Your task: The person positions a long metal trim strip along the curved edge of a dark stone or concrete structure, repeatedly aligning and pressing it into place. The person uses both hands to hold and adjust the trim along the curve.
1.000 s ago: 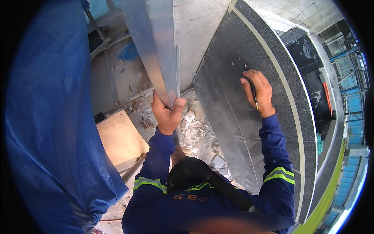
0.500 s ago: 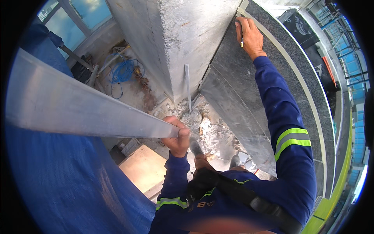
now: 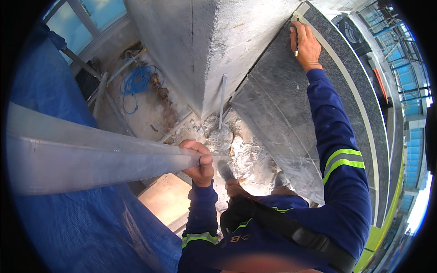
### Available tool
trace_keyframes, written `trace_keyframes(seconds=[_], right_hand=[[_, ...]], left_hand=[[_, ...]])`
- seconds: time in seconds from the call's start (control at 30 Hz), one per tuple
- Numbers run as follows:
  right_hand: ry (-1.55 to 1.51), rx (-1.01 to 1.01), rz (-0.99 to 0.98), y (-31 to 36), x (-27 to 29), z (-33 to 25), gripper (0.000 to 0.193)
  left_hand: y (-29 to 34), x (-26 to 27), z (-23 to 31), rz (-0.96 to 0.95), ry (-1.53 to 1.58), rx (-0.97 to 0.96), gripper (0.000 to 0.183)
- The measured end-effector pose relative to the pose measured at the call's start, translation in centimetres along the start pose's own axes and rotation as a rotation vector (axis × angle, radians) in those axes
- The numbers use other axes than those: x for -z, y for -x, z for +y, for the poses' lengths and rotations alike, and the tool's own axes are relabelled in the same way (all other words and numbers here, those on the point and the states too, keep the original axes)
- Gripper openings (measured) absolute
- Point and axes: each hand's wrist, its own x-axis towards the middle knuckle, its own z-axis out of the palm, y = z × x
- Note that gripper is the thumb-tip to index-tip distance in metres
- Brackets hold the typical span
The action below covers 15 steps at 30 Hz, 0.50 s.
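My left hand (image 3: 200,166) is closed around the end of a long, pale aluminium straightedge (image 3: 100,152), which slants off to the left and looks large close to the view. At the upper right, my right hand (image 3: 306,45) pinches a slim pencil (image 3: 297,51), its pale end poking out below the fingers. That hand rests at the top of a dark grey stone slab (image 3: 277,102), beside the corner where a strip of beige tape (image 3: 353,93) starts. The tape curves down along the slab's right side. The pencil's tip is hidden by my fingers.
A rough concrete column (image 3: 232,36) rises between my hands, with a thin metal strip (image 3: 223,102) standing at its foot. Rubble (image 3: 248,159) covers the floor near my feet. A blue tarp (image 3: 91,227) hangs at left; coiled blue hose (image 3: 138,79) lies behind.
The straightedge's far end has dropped lower in the view and its face has turned. My left hand keeps its hold. My right hand remains near the tape corner with the pencil; the view has shifted slightly.
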Motion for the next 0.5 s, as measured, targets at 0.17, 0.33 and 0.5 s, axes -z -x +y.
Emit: trace_keyframes(seconds=[0.17,0.33,0.5], right_hand=[[0.024,0.012,0.021,-0.1,-0.3,0.0,0.026],[0.028,0.017,0.042,-0.1,-0.6,0.2,0.026],[0.036,0.055,0.084,-0.2,-0.5,0.4,0.025]], left_hand=[[0.3,1.0,0.3,-0.004,-0.045,0.026,0.077],[0.3,1.3,0.4,0.064,-0.043,-0.010,0.073],[0.3,1.5,0.7,0.071,-0.037,0.002,0.070]])
